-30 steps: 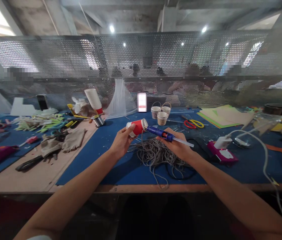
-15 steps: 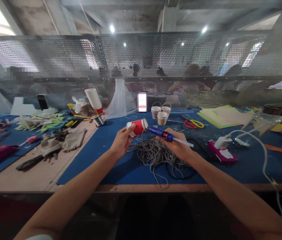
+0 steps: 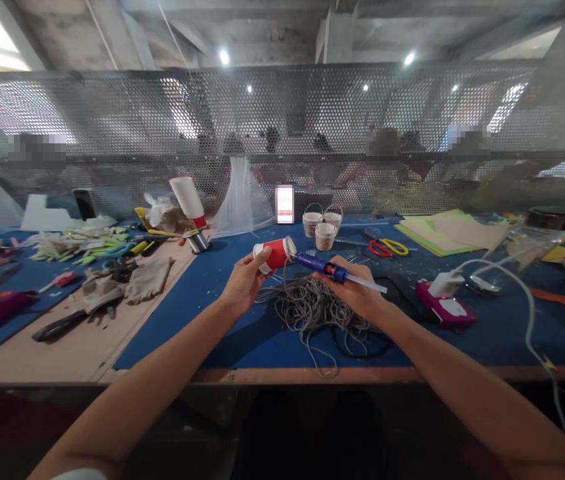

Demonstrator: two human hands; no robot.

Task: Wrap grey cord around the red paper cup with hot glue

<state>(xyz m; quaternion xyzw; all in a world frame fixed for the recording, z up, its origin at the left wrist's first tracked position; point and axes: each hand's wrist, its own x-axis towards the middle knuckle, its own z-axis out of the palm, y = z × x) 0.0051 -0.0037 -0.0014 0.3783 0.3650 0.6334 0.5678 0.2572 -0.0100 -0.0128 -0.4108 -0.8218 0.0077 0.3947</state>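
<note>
My left hand [image 3: 243, 281] is closed around a red paper cup [image 3: 276, 256] with a white rim, tilted on its side above the blue mat. In my right hand [image 3: 355, 288] lies a blue glue gun [image 3: 318, 265], a clear glue stick poking out of its back end. The nozzle points left and meets the cup near its rim, though I cannot tell whether it touches. A strand of grey cord hangs from the cup beside the nozzle. It runs down to a tangled pile of grey cord [image 3: 312, 307] on the mat below my hands.
Small cord-wrapped cups [image 3: 325, 235] stand behind the hands. Red-and-yellow scissors [image 3: 381, 248] and coloured paper sheets [image 3: 449, 233] lie to the right, near a purple power strip [image 3: 449, 312]. Leftward are gloves [image 3: 148, 280], a stack of paper cups [image 3: 185, 197] and a metal tin [image 3: 197, 241].
Almost nothing differs. Both hands, the cup and the glue gun hold nearly the same positions. At the far right edge, a dark object and a hand have shifted slightly.
</note>
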